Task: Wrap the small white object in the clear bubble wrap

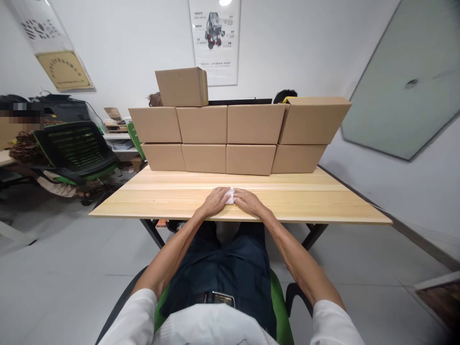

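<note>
A small white object (230,196), perhaps folded paper or a packet, rests on the wooden table (172,196) near its front edge. My left hand (215,200) grips it from the left, fingers curled and thumb against its side. From the right, my right hand (247,201) closes on the same piece. The fingers cover most of it, so its exact kind does not show.
Several cardboard boxes (201,125) stand in two rows along the table's far side, with one more box (181,87) on top. Behind them, two heads show partly. To the left, a person sits beside a black and green office chair (77,151).
</note>
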Demonstrator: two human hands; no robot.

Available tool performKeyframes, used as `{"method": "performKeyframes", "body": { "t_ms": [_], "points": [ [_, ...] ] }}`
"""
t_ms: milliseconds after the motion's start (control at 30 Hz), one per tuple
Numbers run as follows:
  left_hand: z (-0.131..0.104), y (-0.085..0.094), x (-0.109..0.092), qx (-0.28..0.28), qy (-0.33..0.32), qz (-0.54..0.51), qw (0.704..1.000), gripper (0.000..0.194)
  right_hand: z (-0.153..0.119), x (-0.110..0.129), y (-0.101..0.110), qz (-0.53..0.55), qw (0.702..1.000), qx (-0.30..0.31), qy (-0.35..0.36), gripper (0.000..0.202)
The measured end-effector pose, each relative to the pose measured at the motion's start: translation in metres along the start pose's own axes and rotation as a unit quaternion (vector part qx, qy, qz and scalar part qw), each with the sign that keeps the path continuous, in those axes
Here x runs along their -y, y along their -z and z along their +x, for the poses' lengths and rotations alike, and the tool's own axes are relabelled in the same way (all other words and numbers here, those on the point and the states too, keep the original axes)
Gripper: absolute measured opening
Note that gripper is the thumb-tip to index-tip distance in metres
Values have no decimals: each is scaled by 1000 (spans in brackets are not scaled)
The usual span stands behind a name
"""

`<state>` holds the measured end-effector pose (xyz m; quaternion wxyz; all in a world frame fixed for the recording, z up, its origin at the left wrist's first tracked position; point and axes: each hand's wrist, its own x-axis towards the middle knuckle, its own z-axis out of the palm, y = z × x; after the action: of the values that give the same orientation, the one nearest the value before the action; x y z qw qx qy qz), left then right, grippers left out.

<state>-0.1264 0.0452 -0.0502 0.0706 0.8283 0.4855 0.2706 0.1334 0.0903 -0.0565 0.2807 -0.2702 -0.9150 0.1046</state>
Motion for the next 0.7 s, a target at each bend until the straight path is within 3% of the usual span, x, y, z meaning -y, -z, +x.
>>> {"method": "performKeyframes", "body": {
  "t_ms": [200, 500, 700],
  "points": [
    [-1, 1, 0, -15, -5, -12, 1000, 55, -1, 0, 0, 17, 999, 5, -27, 32],
    [-3, -5, 7, -20, 41, -28, 999, 67, 0, 3, 0, 15, 1000, 3, -25, 33],
    [-4, -8, 10, -52, 49, -23, 997, 70, 0, 5, 1, 19, 999, 0, -30, 34]
  ]
}}
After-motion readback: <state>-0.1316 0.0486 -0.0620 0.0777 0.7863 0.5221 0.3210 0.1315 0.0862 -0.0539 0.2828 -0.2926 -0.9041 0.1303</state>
